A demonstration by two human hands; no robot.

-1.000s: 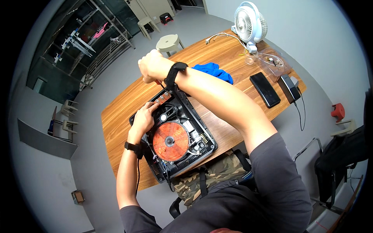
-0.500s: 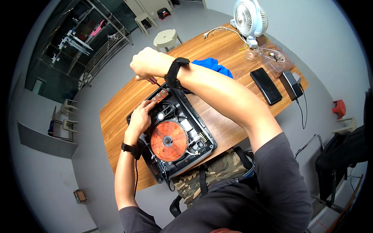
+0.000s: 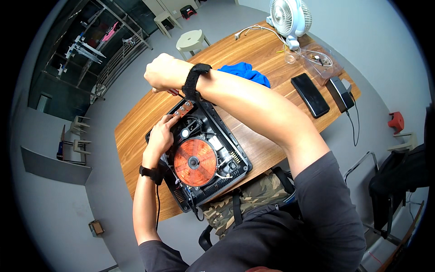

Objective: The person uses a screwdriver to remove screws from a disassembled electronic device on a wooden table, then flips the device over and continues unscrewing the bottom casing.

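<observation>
An opened induction cooker (image 3: 243, 164) lies on the table, its round copper coil (image 3: 189, 168) and wiring exposed. My right hand (image 3: 163, 72) is closed round a screwdriver (image 3: 173, 92) with a reddish handle, held above the cooker's far end. The wrist and strap partly hide the tool, and its tip is hard to make out. Beneath it sits a small orange circuit board (image 3: 185, 109) with several round metallic parts. My left hand (image 3: 160, 137) rests over the cooker's left side, its fingers closed on the near end of that board.
A blue cloth (image 3: 244, 74) lies behind my right forearm. Farther right are a black phone (image 3: 310, 95), a dark adapter box (image 3: 339, 94) with a cable, and a clear plastic bag (image 3: 321, 68). A white fan (image 3: 290, 20) stands at the far corner. A camouflage bag (image 3: 247, 204) sits below the near edge.
My right hand and the screwdriver have shifted slightly left. My left fingers stay on the board. The whole scene has moved a little in view.
</observation>
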